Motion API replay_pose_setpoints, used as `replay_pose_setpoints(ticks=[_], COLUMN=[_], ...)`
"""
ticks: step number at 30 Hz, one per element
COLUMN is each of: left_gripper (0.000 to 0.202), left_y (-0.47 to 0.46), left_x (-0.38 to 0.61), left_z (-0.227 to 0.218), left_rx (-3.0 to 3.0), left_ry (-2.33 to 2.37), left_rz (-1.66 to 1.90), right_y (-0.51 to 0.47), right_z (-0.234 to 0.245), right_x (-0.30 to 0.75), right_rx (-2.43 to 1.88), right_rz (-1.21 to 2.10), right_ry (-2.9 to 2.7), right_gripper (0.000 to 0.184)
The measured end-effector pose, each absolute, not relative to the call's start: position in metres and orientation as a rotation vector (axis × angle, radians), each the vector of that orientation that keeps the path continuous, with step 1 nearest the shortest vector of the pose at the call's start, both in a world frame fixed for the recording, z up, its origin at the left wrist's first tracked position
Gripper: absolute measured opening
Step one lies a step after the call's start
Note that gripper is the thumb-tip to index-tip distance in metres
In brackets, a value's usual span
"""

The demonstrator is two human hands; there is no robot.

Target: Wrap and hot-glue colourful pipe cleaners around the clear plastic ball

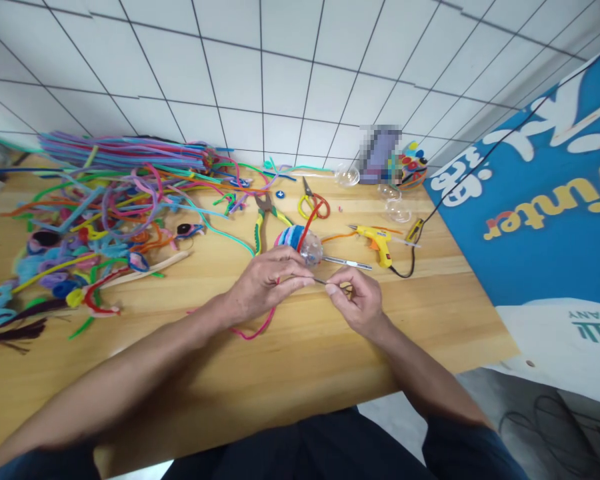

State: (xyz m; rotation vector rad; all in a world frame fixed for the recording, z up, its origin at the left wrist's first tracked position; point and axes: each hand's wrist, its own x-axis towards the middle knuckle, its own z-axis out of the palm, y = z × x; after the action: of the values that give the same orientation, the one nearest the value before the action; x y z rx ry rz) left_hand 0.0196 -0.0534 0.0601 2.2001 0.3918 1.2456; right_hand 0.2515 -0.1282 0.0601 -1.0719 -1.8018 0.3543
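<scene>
A short, thin dark strand, perhaps wire or cord, runs between the fingertips of both hands above the table. My left hand pinches its left end, while the thumb and forefinger of my right hand grip the other end. Dark bits show beside the right fingers. Just beyond the hands lies a clear plastic ball partly wrapped in blue, white and pink pipe cleaner, with a red strand rising from it. A pink pipe cleaner curls under my left hand. My left fingers partly hide the ball.
Yellow-green pliers, scissors and a silver pen-like tool lie past the hands. A corded yellow glue gun is at right, near clear plastic shells. Heaped pipe cleaners cover the left; a tiled wall stands behind.
</scene>
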Motion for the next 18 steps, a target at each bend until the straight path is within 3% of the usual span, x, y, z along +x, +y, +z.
replay_pose_setpoints(ticks=[3,8,14,18], left_gripper=[0.009,0.027,0.016,0.029], left_y=[-0.0551,-0.0587,-0.0593,-0.0581], left_x=[0.0208,0.0222,0.0230,0.0213], left_z=[0.0569,0.0552,0.0581,0.0622], left_rx=[2.150,2.123,2.041,1.984], left_ry=[0.431,0.510,0.442,0.519], left_rz=[1.255,1.225,1.211,1.213], right_y=[-0.1270,-0.1281,-0.1300,-0.1300], right_z=[0.0577,0.0557,0.0550,0.0556], right_x=[0.2521,0.2519,0.2507,0.2524], right_rx=[-1.121,-1.194,-1.207,-1.242], right_rz=[0.493,0.711,0.861,0.873], right_ry=[-1.732,-1.616,-1.571,-1.494], right_gripper=[0.010,0.011,0.014,0.015])
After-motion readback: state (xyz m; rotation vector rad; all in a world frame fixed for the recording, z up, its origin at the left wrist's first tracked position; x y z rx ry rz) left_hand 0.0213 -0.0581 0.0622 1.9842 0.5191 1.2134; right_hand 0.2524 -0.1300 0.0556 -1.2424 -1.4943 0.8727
